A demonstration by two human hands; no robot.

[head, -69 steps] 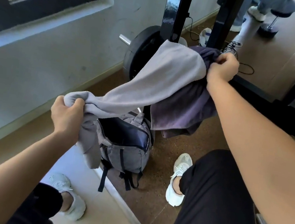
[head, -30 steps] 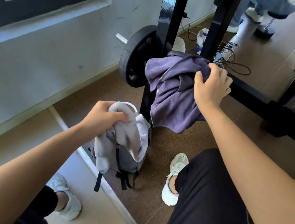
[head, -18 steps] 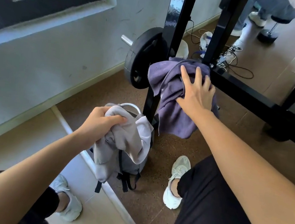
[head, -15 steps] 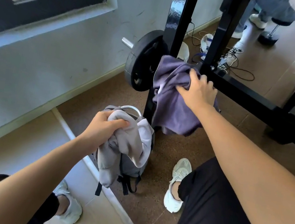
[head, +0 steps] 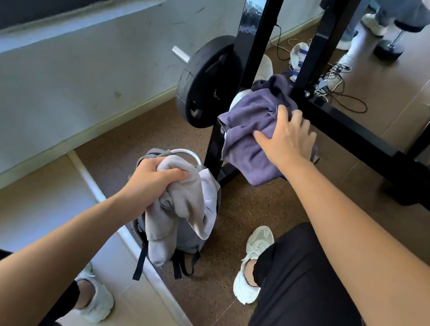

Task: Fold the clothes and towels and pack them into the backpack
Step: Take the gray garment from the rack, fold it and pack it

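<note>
Head camera looks down at a small grey fabric backpack [head: 189, 239] standing on the brown speckled floor [head: 215, 291]. The left hand [head: 152, 181] is right above the backpack. Its fingers [head: 175, 174] are curled tight around a bunched, soft, light grey cloth [head: 186, 209]. The cloth hangs down over the top and front of the backpack. I cannot tell if any of it is inside.

Up and to the right of the backpack, a soft purple cloth [head: 242, 144] lies draped over a low bar of the shiny black metal frame [head: 255, 27]. The right hand [head: 287, 140] rests flat on this cloth with its fingers spread and straight, not gripping. A round black weight plate [head: 207, 82] hangs on the frame above the backpack. A white shoe [head: 252, 265] is just right of the backpack.
</note>
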